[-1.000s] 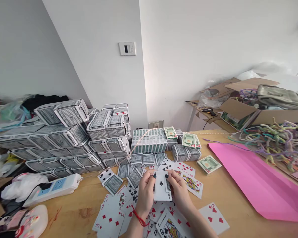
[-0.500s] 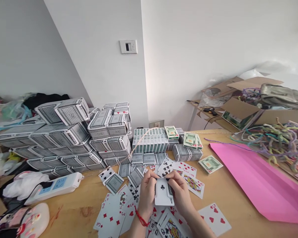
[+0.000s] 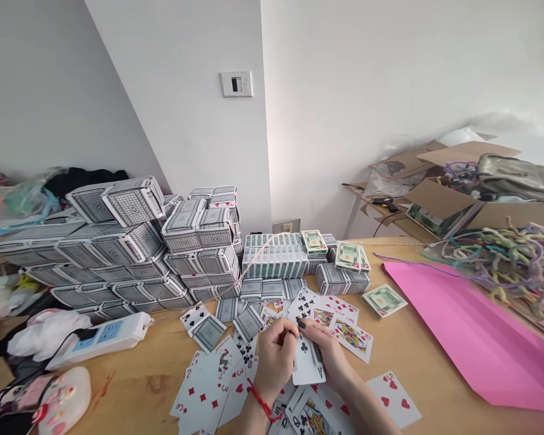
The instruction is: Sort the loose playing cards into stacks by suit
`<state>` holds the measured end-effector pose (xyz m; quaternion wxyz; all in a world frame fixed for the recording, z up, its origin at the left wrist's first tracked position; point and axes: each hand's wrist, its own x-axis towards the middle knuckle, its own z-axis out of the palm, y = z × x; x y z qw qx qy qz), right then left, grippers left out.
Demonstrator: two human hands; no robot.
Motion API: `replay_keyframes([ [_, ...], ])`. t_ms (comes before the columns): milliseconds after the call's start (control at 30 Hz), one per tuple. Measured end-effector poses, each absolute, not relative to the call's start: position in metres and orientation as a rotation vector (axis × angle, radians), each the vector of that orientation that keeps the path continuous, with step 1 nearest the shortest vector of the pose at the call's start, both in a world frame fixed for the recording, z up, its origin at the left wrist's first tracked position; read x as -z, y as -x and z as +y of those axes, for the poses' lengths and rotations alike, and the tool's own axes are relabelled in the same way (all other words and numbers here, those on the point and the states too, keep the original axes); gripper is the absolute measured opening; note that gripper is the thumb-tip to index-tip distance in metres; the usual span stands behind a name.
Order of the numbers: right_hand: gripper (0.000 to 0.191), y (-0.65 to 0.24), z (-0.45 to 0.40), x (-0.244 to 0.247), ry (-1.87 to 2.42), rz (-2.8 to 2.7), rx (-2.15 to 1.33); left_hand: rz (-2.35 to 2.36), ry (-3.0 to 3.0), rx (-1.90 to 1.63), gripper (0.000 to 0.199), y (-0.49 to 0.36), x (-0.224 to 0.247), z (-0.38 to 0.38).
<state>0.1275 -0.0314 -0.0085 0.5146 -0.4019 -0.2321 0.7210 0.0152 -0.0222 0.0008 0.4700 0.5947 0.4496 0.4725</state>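
The ace card (image 3: 309, 373) sits face-up between both hands. The left hand (image 3: 278, 349) clamps its fingers near the card's 11 o'clock corner; the right hand (image 3: 329, 350) clamps near 1 o'clock, presumably for alignment. Loose cards (image 3: 205, 386) spread toward 8 o'clock. Decks (image 3: 199, 232) stack at 10 o'clock, apparently conserving table (image 3: 131, 402) space.

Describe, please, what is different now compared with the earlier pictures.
The ace of clubs has shifted slightly right and toward the person. The left hand has curled more, its thumbnail now hidden. Neither it nor the right hand has let go. The five of hearts and the stacked decks stayed put.
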Motion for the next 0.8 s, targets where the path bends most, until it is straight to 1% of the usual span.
replay_keyframes([
  [133,0.03,-0.129,-0.029,0.013,1.033,-0.674,-1.647,1.071,-1.407,-1.128,0.011,-0.012,0.002,-0.019],
  [233,0.034,-0.129,-0.026,0.016,1.154,-0.913,-1.429,1.036,-1.405,-1.074,0.013,-0.009,0.003,-0.017],
  [333,0.035,-0.128,-0.025,0.02,1.219,-1.087,-1.195,1.163,-1.453,-1.075,0.007,-0.01,0.002,-0.016],
  [367,0.035,-0.128,-0.025,0.021,1.222,-1.112,-1.155,1.201,-1.457,-1.082,0.01,-0.01,0.002,-0.015],
  [467,0.035,-0.13,-0.025,0.023,1.212,-1.13,-1.145,1.172,-1.396,-1.101,0.022,-0.012,0.004,-0.014],
  [667,0.037,-0.133,-0.028,0.015,1.125,-1.079,-1.314,1.054,-1.062,-1.021,0.028,-0.011,0.011,-0.008],
  [733,0.037,-0.132,-0.027,0.014,1.134,-1.047,-1.32,1.108,-1.102,-1.015,0.028,-0.01,0.009,-0.007],
  [800,0.036,-0.13,-0.026,0.015,1.189,-0.979,-1.228,1.193,-1.225,-1.06,0.026,-0.011,0.006,-0.008],
])
